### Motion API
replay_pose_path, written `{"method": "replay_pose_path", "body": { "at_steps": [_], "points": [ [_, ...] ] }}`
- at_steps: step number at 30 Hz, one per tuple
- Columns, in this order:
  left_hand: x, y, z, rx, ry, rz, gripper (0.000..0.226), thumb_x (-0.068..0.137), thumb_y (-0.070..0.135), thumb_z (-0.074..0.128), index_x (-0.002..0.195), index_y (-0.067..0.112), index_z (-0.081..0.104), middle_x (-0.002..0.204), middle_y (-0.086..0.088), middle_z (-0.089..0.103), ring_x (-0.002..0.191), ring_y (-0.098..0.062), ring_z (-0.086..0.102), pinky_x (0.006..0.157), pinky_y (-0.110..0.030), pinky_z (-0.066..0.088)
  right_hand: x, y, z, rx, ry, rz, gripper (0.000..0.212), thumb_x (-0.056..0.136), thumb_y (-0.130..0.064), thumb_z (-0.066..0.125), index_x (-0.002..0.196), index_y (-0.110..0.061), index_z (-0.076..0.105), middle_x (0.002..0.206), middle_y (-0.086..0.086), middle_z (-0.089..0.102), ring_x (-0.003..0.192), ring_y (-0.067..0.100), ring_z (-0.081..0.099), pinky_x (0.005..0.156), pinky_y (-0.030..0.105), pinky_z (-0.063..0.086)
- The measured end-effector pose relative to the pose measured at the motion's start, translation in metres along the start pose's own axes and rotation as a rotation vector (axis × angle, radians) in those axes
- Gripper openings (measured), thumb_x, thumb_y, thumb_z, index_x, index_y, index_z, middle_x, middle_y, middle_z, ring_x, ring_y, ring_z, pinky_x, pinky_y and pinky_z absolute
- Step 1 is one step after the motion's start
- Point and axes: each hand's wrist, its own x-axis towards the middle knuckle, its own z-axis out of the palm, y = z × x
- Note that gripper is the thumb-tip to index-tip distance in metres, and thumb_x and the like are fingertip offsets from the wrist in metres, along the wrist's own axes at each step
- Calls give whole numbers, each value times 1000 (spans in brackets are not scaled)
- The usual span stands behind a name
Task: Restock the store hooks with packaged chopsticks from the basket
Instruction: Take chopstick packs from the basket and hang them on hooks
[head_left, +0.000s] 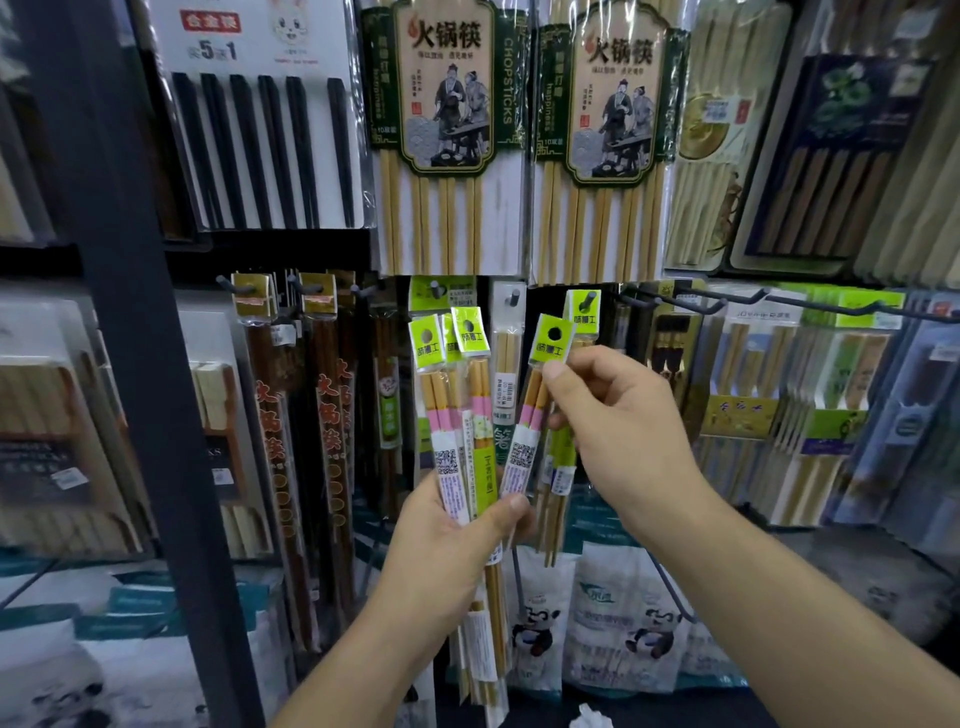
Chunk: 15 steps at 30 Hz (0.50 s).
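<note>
**Desk:** What's crowding you in there?

**Me:** Overhead, the big hot-pot packs hang low, with their bottom edges just above the row of pegs. On my left are a dark upright post and some long dark-red chopsticks on their own pegs. Straight ahead, a clear-sleeved pack hangs between my two hands. Just beside it, a lime-headed pack already sits on its short peg, partly hidden behind my right hand.

**Desk:** And the hands?

**Me:** My left hand is wrapped round a fan of packs, thumb across the front and lime headers spread at the top. My right hand pinches a single pack just under its lime header. That pack is tilted, with the header near the short peg but not on it. Its lower end is down by my left thumb.

**Desk:** Any room to move?

**Me:** To the right, yes. Bare long hooks stick out over the flat packs there. Below, the panda bags stand well beneath my wrists.
</note>
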Motion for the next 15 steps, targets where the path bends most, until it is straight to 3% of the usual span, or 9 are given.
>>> {"method": "replay_pose_path", "body": {
  "at_steps": [4,6,8,11,15],
  "points": [
    [0,-2,-4,30,29,-36,14,91,18,75,100,28,70,96,12,78,92,-3,72,82,-25,50,10,-4,-8,50,107,40,28,102,-23,58,78,-25,73,70,-6,67,63,3,59,57,17,47],
    [1,-3,-7,19,30,-48,16,93,17,72,104,29,69,97,10,78,94,-4,72,85,-27,51,19,-7,-13,40,167,69,29,102,-26,58,78,-28,73,72,0,66,67,10,59,61,33,52],
    [1,-3,-9,-8,1,-37,18,96,14,69,99,31,71,85,5,75,83,-13,72,81,-33,57,26,-9,-16,23,178,91,27,102,-29,57,80,-26,72,76,9,67,71,17,60,75,49,57],
    [2,-2,-9,-58,-59,-21,27,98,10,65,90,35,71,71,-1,64,68,-19,63,69,-35,59,31,-9,-17,11,188,114,28,102,-31,57,80,-21,72,71,5,63,70,19,58,76,49,56],
    [2,-2,-8,-59,-91,-11,5,92,31,68,96,29,67,68,-1,59,64,-18,57,61,-31,54,36,-7,-17,11,190,133,32,101,-31,58,78,-13,70,72,6,61,70,21,58,78,44,56]
  ]
}}
